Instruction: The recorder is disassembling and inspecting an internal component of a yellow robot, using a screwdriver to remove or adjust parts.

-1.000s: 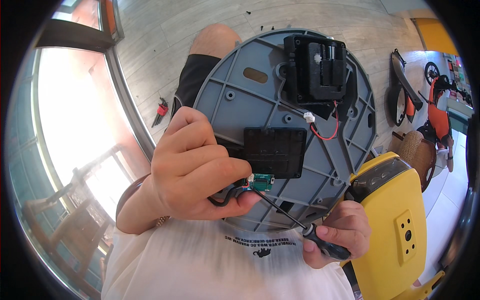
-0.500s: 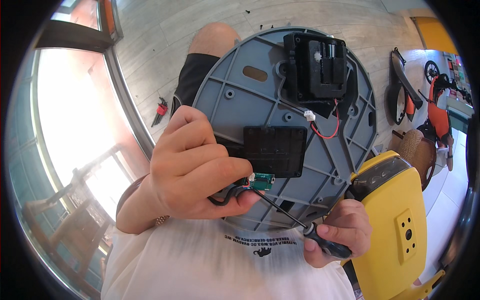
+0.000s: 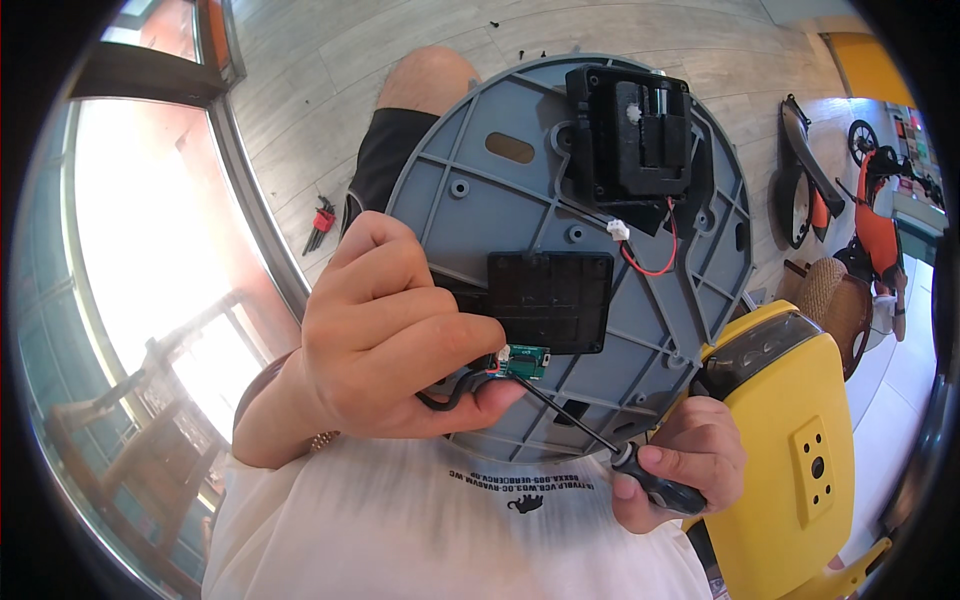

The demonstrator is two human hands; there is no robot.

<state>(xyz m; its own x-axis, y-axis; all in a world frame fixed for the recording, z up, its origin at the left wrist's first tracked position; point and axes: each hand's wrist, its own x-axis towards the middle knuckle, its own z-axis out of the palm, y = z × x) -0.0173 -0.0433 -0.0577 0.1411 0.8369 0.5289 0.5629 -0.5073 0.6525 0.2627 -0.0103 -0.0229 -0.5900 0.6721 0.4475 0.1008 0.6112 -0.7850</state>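
Note:
My left hand [image 3: 385, 340] pinches a small green circuit board [image 3: 527, 362] with a black cable [image 3: 438, 401], below a black rectangular cover [image 3: 550, 298] on a round grey ribbed plastic plate [image 3: 470, 230]. My right hand [image 3: 690, 460] is closed round the grey-black handle of a screwdriver [image 3: 665, 490]. Its thin shaft runs up-left to the board's lower edge; the exact tip is hard to make out. On the plate's upper right sits a black housing [image 3: 630, 140], its red and black wires ending in a white connector [image 3: 617, 230].
The plate rests over my lap, near my knee [image 3: 425, 70]. A yellow shell [image 3: 775, 430] lies at right, with an orange-black bike [image 3: 880, 245] and dark curved parts [image 3: 810, 170] behind. Hex keys [image 3: 320, 222] and screws [image 3: 522, 54] are on the floor. A glass door [image 3: 140, 210] stands left.
My right hand and the screwdriver have shifted very slightly to the right. My left hand, the board and the plate stay almost where they were.

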